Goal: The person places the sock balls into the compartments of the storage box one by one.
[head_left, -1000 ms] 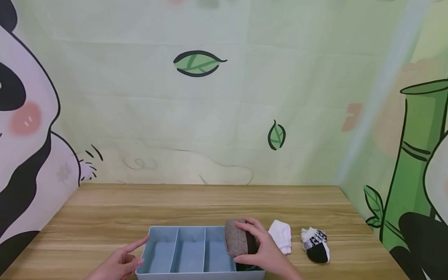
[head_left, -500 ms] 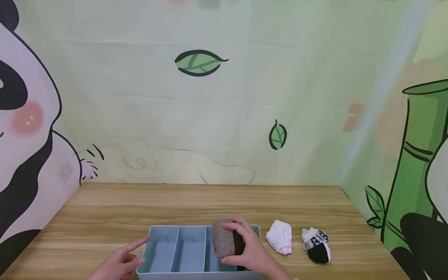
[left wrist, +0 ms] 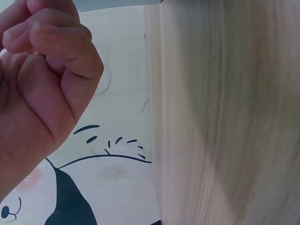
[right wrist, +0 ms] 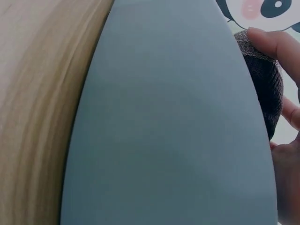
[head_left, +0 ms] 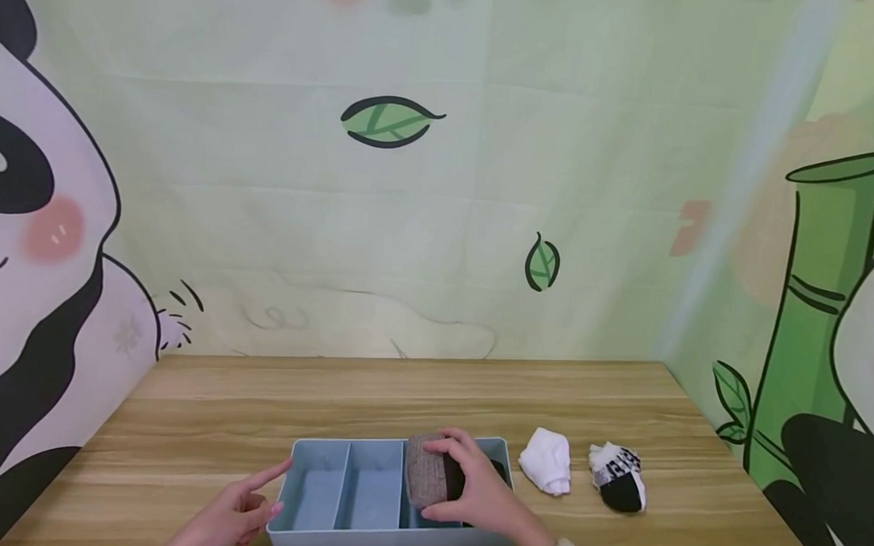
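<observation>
A pale blue divided box [head_left: 391, 542] stands at the table's front. My right hand [head_left: 483, 491] grips a rolled pair of socks [head_left: 426, 473], grey-brown with a black part, at the third compartment from the left. The fingers and thumb are curved round it. In the right wrist view the box's wall hides part of the socks [right wrist: 265, 84]. My left hand [head_left: 229, 511] touches the box's left side with a straight index finger and the thumb; its other fingers are bent. A dark item [head_left: 501, 470] shows in the right-end compartment, mostly hidden by the right hand.
Right of the box, a folded white sock bundle [head_left: 546, 462] lies on the wooden table [head_left: 375, 399]. Farther right is a black, white and grey patterned sock bundle [head_left: 619, 478]. Behind the table hangs a cloth backdrop [head_left: 265, 219] with pandas and bamboo.
My right hand has moved left with the rolled socks, from the right-end compartment to the third one, and the socks sit slightly lower. The left hand has stayed at the box's side.
</observation>
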The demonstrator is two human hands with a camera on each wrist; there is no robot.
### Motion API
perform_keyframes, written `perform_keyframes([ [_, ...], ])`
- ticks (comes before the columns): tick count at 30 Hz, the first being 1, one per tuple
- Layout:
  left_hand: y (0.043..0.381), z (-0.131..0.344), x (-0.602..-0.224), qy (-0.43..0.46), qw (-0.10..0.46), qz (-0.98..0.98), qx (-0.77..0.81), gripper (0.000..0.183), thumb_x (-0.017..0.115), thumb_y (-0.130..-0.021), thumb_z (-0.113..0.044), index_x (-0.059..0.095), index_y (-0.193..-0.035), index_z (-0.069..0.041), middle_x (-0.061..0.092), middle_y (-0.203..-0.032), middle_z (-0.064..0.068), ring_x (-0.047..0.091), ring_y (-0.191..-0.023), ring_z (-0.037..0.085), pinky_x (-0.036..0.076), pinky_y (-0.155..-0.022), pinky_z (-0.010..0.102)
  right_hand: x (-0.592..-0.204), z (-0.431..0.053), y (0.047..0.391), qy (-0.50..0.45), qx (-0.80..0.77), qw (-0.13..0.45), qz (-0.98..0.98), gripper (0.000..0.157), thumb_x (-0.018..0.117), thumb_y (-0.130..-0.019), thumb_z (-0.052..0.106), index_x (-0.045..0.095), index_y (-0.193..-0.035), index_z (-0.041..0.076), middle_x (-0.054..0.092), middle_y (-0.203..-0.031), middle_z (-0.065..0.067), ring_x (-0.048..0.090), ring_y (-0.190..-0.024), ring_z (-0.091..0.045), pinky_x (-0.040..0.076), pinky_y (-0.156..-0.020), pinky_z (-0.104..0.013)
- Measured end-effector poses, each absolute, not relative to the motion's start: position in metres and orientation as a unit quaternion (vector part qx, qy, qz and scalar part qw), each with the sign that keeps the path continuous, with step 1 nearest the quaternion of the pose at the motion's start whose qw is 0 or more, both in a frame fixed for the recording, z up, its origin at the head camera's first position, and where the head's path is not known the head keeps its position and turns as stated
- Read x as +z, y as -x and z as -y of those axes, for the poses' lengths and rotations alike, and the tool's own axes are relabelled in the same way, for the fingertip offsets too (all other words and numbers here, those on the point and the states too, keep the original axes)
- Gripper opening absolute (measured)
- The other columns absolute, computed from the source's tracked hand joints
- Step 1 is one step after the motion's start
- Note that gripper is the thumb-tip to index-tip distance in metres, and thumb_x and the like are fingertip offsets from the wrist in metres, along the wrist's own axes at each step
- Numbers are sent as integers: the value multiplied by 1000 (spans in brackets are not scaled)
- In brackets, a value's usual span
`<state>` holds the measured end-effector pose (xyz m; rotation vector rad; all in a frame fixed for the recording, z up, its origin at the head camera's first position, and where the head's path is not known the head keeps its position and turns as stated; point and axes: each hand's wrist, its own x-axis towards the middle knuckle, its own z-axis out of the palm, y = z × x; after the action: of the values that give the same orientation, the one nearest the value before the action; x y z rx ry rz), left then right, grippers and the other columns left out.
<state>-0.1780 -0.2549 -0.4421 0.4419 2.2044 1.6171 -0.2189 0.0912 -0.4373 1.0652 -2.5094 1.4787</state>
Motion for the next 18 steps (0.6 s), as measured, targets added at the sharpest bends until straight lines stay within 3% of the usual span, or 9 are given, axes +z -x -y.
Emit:
perform_keyframes([
  [12,180,257,-444,-183,183,-772,581,63,47,-94,-14,9,-136,12,40,-59,-1,36,-47,7,34,-45,22,-441,-87,221,-337,424,0,841,62,79,-65,24,52,-119,11,35,-125,-8,43,-104,-27,40,-79,-38],
  [18,179,256,-442,-150,192,-783,573,66,49,-93,-19,10,-138,8,39,-59,0,35,-47,9,34,-46,21,-444,-84,220,-329,414,-6,849,61,80,-64,24,52,-118,12,35,-125,-8,44,-101,-25,41,-78,-35],
])
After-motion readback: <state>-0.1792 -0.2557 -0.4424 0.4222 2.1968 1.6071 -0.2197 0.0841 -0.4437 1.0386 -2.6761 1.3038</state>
